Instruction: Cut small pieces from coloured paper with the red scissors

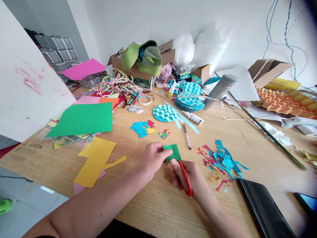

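Note:
My left hand (155, 158) pinches a small green paper piece (170, 150) above the front of the table. Red-handled scissors (187, 180) are gripped in my right hand (187, 175), with their blades at the green paper. Just beyond my hands lie blue paper fish (140, 128), with a red and a yellow cutout beside them. A little heap of tiny multicoloured paper bits (164, 133) is close to the green piece. To the right of my right hand spreads a pile of blue, red and yellow scraps (226, 162).
A pen (187, 137), a glue bottle (193, 117) and wavy blue paper discs (164, 113) lie farther back. Green (86, 119) and yellow sheets (95, 162) cover the left side. A dark phone (264, 208) lies front right; a grey thermos (220, 91) leans behind.

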Demonstrator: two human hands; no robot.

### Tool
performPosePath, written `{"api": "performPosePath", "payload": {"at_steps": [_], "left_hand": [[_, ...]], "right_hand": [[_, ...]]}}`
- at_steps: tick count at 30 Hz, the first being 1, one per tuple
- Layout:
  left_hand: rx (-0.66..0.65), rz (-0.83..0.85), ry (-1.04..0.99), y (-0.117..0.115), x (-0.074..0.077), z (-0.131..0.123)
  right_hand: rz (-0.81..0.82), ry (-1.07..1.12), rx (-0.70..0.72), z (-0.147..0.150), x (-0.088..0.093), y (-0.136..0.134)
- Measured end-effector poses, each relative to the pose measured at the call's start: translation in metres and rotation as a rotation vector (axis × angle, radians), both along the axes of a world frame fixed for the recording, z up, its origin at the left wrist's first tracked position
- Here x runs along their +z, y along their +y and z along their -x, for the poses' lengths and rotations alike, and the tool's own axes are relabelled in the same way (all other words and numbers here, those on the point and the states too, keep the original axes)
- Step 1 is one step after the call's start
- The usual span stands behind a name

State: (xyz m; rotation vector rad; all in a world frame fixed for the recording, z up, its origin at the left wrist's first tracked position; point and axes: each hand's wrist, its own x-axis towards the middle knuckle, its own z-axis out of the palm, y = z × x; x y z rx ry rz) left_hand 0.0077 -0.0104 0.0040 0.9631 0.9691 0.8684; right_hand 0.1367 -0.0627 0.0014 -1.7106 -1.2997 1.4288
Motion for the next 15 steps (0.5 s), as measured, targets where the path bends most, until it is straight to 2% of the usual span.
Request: {"api": "performPosePath", "payload": {"at_steps": [8, 15], "left_hand": [[0.008, 0.001, 0.019, -0.0006, -0.0008, -0.0009], [0.001, 0.000, 0.013, -0.0006, 0.0003, -0.0006]], "right_hand": [[0.014, -0.015, 0.000, -0.0017, -0.0018, -0.0006], [0.051, -0.019, -0.017, 0.0010, 0.0044, -0.0002]]}}
